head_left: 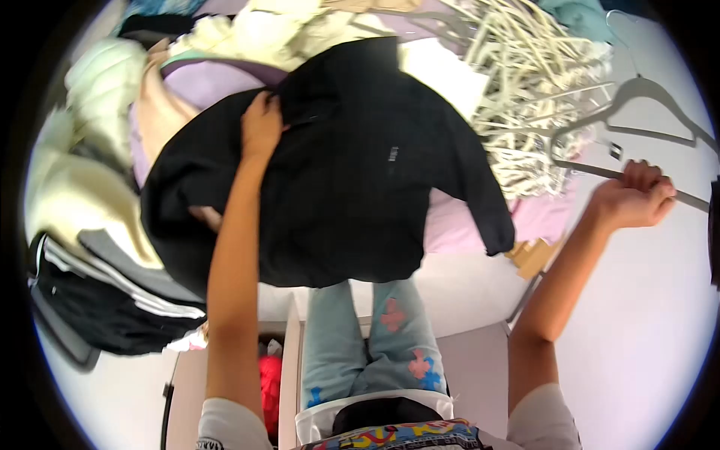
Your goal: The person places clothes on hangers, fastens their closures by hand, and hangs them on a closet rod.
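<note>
A black long-sleeved top [352, 195] with a small pale print on it is spread in front of me, one sleeve hanging to the right. My left hand [262, 124] is closed on the top's fabric near its upper left part, the fingertips partly hidden in the cloth. Out to the right, my right hand [637, 196] is wrapped round the bottom bar of a grey hanger [651, 86]. This hanger has a metal hook and carries no garment. A small peach patch shows beside the left forearm within the black cloth; what it is I cannot make out.
Behind the top lies a large heap of white hangers [532, 82]. Cream clothes [259, 34], a lilac piece [206, 82] and pink cloth [457, 225] surround it. At left are a cream fluffy garment [71, 184] and black clothing with white stripes [112, 307]. An open drawer [292, 360] sits below.
</note>
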